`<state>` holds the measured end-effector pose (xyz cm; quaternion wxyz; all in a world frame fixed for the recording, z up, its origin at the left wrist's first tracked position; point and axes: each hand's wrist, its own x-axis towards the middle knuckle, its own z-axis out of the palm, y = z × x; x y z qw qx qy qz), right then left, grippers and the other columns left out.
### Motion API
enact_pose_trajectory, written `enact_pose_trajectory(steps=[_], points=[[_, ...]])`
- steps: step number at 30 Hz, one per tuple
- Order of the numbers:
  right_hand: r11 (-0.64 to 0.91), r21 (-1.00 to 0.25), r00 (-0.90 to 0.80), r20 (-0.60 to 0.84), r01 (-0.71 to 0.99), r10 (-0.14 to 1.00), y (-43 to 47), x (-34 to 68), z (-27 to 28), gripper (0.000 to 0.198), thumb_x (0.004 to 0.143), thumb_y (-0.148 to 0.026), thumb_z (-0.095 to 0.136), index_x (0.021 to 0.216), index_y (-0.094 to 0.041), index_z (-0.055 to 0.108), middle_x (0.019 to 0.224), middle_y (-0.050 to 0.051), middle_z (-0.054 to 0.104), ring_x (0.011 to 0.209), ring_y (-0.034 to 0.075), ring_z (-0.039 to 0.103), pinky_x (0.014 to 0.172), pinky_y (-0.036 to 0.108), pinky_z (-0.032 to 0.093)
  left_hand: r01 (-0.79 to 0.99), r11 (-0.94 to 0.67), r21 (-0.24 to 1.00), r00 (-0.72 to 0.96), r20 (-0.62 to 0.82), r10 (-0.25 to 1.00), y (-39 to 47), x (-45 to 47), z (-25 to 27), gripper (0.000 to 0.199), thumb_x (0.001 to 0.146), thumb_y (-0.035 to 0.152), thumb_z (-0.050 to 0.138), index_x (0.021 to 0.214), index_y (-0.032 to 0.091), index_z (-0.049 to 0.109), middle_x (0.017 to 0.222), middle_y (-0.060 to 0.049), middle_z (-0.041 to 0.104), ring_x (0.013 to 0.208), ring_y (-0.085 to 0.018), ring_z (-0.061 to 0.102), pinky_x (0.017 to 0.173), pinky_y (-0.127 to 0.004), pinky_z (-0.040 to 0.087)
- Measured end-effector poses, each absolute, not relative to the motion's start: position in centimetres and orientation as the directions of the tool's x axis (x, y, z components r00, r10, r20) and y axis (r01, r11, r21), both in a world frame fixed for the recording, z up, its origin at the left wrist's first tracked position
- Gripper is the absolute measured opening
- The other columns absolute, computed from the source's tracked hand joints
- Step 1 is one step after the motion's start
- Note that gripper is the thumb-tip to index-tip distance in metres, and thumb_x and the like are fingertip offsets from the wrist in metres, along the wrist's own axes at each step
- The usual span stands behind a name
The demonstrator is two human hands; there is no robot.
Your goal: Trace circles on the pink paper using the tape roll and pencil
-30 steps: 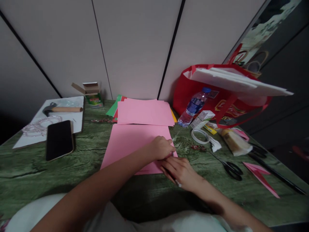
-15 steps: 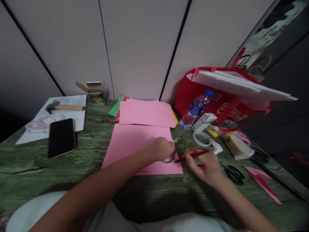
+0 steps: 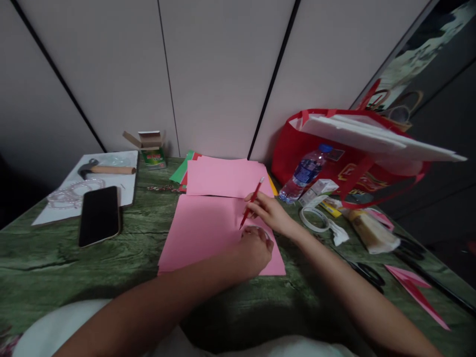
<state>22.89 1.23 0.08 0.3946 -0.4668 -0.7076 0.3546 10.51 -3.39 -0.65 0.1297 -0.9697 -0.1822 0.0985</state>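
Note:
A pink sheet of paper (image 3: pixel 206 225) lies flat on the table, with a stack of pink sheets (image 3: pixel 226 176) behind it. My left hand (image 3: pixel 257 252) is closed and holds down a thin-rimmed ring (image 3: pixel 265 231) near the sheet's right side. Most of that ring is hidden under the fingers. Between the fingers of my right hand (image 3: pixel 269 210) is a red pencil (image 3: pixel 253 203), tilted, its tip close to the paper at the ring's far left edge. Whether the tip touches the paper I cannot tell.
To the right are a tape roll (image 3: pixel 314 219), a water bottle (image 3: pixel 303 176), a red bag (image 3: pixel 290 144), black-handled scissors (image 3: pixel 368 275) and folded pink paper (image 3: pixel 418 297). To the left lie a phone (image 3: pixel 99 216), a hammer (image 3: pixel 111 169) and a small open box (image 3: pixel 153 156).
My right hand has moved left and up with the pencil, from beside the sheet to over it. My left hand has shifted lower and turned on the ring.

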Motion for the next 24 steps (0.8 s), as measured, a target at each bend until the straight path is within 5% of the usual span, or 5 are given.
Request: enact_pose_trajectory(steps=[11,24], points=[[0.404,-0.714,-0.568,0.01,0.572,0.823,2.0,21.1,-0.1,0.023,0.088,-0.033,0.048,0.071,-0.018,0.051,0.064,-0.002,0.057,0.058,0.01,0.052,0.053,0.021,0.038,0.408,-0.882,-0.237,0.869,-0.195,0.455,-3.9,11.5,-1.5,0.054,0.079,0.012,0.05,0.132,0.006,0.044,0.117,-0.023,0.057,0.102,-0.035,0.056,0.078,-0.049,0.046],[0.397,-0.636,-0.429,0.114,0.661,0.896,3.2,21.8,-1.3,0.026,0.09,-0.038,0.042,0.071,-0.021,0.041,0.057,-0.004,0.049,0.052,0.011,0.042,0.051,0.022,0.03,0.412,-0.872,-0.264,0.889,-0.091,0.448,-3.7,11.1,-1.8,0.042,0.081,0.018,0.052,0.121,0.005,0.054,0.108,-0.023,0.06,0.093,-0.032,0.059,0.075,-0.044,0.042]])
